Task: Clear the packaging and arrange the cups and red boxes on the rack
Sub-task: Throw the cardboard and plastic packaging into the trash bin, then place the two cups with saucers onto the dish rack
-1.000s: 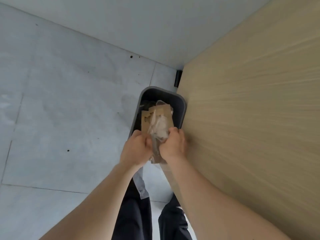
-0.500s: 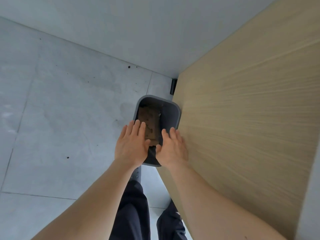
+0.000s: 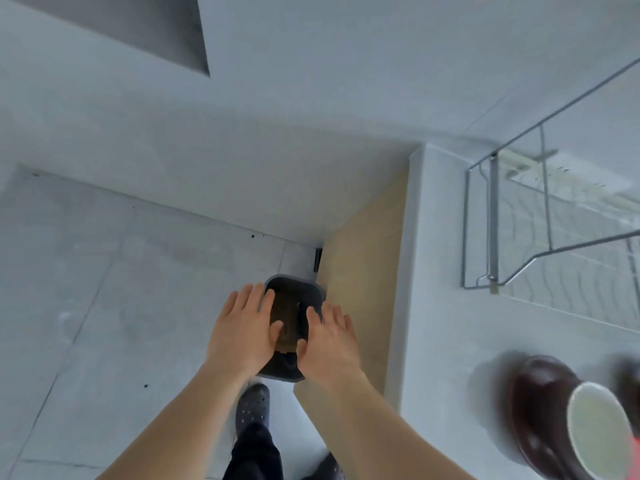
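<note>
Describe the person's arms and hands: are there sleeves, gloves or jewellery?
Both forearms are bare, with no sleeve in view. The left hand and right hand wear no gloves, and no rings, watch or wristband show on them.

Open floor (image 3: 104, 306) left of bin (image 3: 313, 292); cabinet side (image 3: 363, 289) right.

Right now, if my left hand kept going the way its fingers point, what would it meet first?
Probably the rim of the dark grey plastic bin: the left hand hovers open above its near-left edge, fingers pointing along it. Depth is unclear, so it may pass over toward the white wall.
</note>
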`<state>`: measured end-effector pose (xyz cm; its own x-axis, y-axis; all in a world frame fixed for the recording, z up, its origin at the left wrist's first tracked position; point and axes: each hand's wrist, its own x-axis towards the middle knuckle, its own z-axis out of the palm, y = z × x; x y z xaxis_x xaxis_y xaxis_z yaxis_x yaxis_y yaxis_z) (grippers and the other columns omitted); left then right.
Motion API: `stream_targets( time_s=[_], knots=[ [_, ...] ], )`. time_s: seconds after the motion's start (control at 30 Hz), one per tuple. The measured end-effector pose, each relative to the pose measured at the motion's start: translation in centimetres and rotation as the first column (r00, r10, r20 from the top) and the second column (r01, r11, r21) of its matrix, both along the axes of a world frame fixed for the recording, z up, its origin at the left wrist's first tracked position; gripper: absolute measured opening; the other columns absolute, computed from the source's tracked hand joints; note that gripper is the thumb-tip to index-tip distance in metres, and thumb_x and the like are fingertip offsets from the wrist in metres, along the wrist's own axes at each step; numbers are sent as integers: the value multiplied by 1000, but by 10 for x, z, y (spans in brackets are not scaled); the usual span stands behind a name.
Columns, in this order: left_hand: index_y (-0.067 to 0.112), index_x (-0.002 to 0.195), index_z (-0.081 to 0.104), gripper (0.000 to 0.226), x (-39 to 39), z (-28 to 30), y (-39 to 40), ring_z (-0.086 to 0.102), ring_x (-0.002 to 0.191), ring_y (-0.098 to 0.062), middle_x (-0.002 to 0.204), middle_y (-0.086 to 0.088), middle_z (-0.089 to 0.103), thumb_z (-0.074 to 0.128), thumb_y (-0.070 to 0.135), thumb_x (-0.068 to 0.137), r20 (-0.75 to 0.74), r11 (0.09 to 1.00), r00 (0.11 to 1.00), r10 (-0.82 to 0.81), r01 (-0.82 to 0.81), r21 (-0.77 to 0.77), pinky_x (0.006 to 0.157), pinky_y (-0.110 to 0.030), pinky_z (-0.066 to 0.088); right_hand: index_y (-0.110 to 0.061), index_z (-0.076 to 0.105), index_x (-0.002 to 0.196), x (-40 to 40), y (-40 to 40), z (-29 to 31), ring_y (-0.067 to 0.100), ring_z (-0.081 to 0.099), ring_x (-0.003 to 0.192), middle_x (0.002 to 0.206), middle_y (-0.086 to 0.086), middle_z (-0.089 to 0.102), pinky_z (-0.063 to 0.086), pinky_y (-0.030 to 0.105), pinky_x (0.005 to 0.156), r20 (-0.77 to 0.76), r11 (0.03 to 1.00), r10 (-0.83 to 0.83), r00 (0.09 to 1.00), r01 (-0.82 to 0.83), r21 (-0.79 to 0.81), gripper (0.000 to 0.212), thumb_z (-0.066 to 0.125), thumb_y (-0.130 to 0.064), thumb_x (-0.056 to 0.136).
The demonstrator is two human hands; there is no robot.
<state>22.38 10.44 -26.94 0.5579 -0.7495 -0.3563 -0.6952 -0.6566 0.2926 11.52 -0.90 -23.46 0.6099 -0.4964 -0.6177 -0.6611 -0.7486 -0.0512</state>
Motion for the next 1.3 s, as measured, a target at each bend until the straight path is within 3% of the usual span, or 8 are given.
stream_targets(
  time_s=[0.2, 0.3, 0.57, 0.8, 1.03, 1.2, 1.3],
  knots=[
    [14, 145, 46, 57, -3, 96, 5, 39, 142, -27, 152, -7, 46, 45, 45, 97, 28, 998, 1000, -6, 8, -67, 120, -46, 30, -19, 31, 147, -18, -10, 108, 34, 27, 141, 152, 11, 34, 25, 46, 119, 135, 997, 41, 990, -32, -70, 59, 47, -40, 95],
    [14, 145, 47, 58, -10, 135, -2, 41, 141, -27, 151, -8, 47, 45, 47, 97, 58, 995, 998, -10, 16, -95, 118, -45, 32, -17, 33, 144, -35, -23, 160, 33, 21, 145, 154, 10, 30, 18, 45, 122, 211, 994, 53, 976, -30, -109, 55, 48, -35, 95],
    [21, 156, 23, 64, -64, 209, -69, 18, 151, -21, 165, 0, 20, 32, 52, 101, 3, 966, 991, -136, 133, -222, 123, -37, 16, -20, 25, 153, -116, -68, 228, 28, 12, 152, 163, 10, 19, 9, 40, 125, 409, 961, -134, 903, 219, -169, 58, 44, -37, 100],
    [25, 157, 16, 65, -142, 231, -122, 14, 151, -19, 166, 3, 13, 32, 53, 101, -111, 945, 965, -238, 204, -255, 123, -37, 17, -22, 36, 149, -218, -115, 240, 27, 36, 141, 154, 6, 39, 30, 37, 115, 493, 871, -365, 790, 477, -120, 59, 53, -38, 94],
    [27, 156, 16, 71, -220, 219, -157, 20, 150, -17, 165, 4, 18, 35, 61, 97, -246, 977, 957, -155, 112, -183, 120, -39, 25, -21, 31, 151, -299, -166, 218, 24, 45, 134, 150, 1, 40, 42, 37, 105, 470, 779, -591, 656, 615, 122, 70, 61, -42, 90],
    [26, 156, 18, 79, -260, 212, -177, 27, 147, -15, 161, 5, 25, 39, 67, 92, -331, 996, 942, -51, 24, -84, 117, -36, 31, -18, 21, 155, -324, -199, 200, 24, 43, 137, 153, 2, 37, 39, 38, 107, 380, 796, -603, 702, 558, 232, 80, 57, -49, 90],
    [28, 154, 20, 79, -278, 210, -185, 40, 140, -15, 156, 3, 34, 46, 65, 89, -391, 991, 914, 106, -128, -32, 111, -35, 38, -16, 22, 154, -332, -211, 188, 25, 42, 137, 150, 4, 42, 39, 37, 108, 330, 815, -577, 747, 506, 282, 82, 56, -53, 89]
  ],
)
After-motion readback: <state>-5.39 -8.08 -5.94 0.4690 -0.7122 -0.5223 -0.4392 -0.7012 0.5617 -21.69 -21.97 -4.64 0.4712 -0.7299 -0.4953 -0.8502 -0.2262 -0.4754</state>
